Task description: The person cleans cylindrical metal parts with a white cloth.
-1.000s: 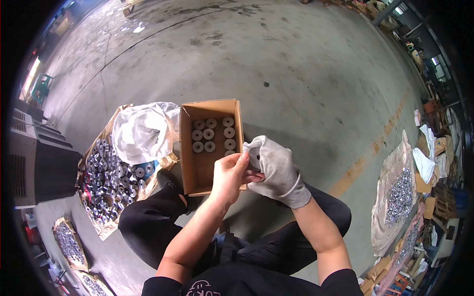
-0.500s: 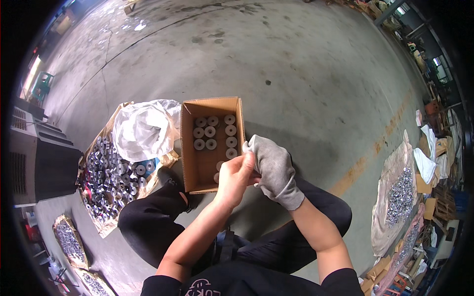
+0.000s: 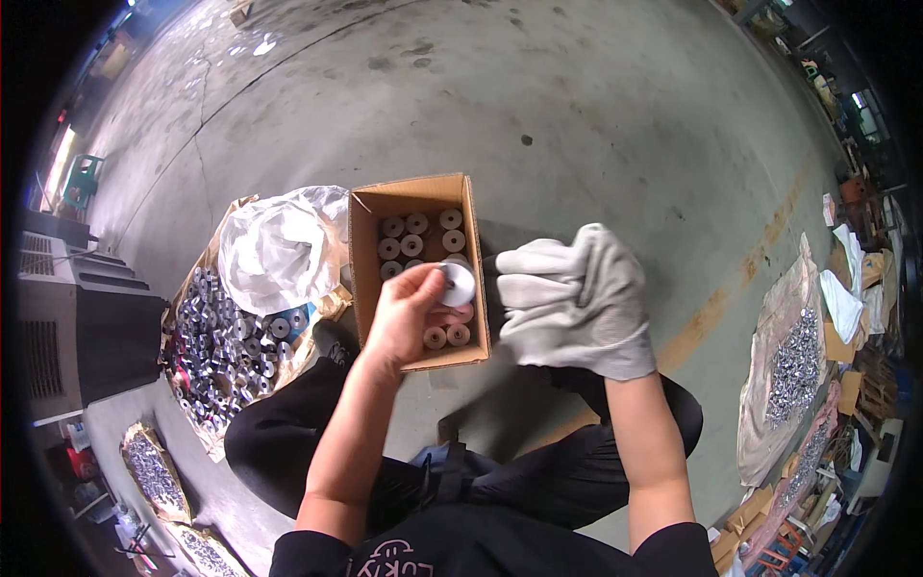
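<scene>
A: What does the left hand (image 3: 397, 322) hold?
B: A pale disc (image 3: 458, 287), pinched at its edge over the cardboard box (image 3: 409, 196).
A: And the right hand (image 3: 586, 303)?
B: Gloved (in pale grey), beside the box; its grip cannot be told.

Pale lettering (image 3: 402, 568), line-drawn smile (image 3: 391, 552) above, on black shirt (image 3: 519, 543)

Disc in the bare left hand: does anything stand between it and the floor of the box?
No flap covers the box; the gloved right hand is outside, to its right. Other discs show inside, but the held disc and left hand hide what is directly beneath.
</scene>
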Demonstrator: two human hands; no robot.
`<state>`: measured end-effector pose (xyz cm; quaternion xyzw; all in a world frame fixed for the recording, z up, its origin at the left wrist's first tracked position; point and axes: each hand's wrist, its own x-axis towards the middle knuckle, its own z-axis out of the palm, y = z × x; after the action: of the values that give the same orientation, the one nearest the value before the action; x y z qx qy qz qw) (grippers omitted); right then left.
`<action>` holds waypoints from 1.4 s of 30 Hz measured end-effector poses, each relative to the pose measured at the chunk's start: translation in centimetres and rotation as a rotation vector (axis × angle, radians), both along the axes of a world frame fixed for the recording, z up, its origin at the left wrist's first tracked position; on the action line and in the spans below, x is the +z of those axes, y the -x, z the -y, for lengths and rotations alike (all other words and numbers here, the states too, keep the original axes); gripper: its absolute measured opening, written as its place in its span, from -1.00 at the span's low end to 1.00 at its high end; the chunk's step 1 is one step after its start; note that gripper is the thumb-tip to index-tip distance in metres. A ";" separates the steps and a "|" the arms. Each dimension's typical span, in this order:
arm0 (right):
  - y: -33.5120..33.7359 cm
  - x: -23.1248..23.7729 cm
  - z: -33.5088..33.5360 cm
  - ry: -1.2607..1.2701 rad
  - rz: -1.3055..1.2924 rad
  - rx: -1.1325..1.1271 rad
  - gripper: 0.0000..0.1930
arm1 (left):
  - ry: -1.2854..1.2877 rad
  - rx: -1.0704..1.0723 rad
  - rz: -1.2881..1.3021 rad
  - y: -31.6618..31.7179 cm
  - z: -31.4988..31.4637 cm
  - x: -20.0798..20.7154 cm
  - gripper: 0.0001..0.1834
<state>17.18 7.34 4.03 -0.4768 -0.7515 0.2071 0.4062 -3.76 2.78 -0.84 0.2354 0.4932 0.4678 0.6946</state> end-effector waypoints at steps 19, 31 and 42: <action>0.5 2.9 -0.7 0.500 -0.434 -0.107 -0.79 | -0.008 -0.661 -1.283 4.4 -0.5 -26.9 -0.69; 0.1 1.3 -0.7 0.736 -0.667 0.084 -0.89 | 0.468 -0.137 -1.031 2.8 -4.2 -24.4 -0.53; -0.2 -0.3 -1.2 0.977 -1.052 0.088 -0.87 | 0.880 0.731 -0.201 0.3 -6.8 -25.6 -0.39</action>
<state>17.41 8.58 3.76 -0.4102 -0.2961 0.7382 0.4461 -4.02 9.53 -26.48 -0.2180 0.7539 0.4035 0.4703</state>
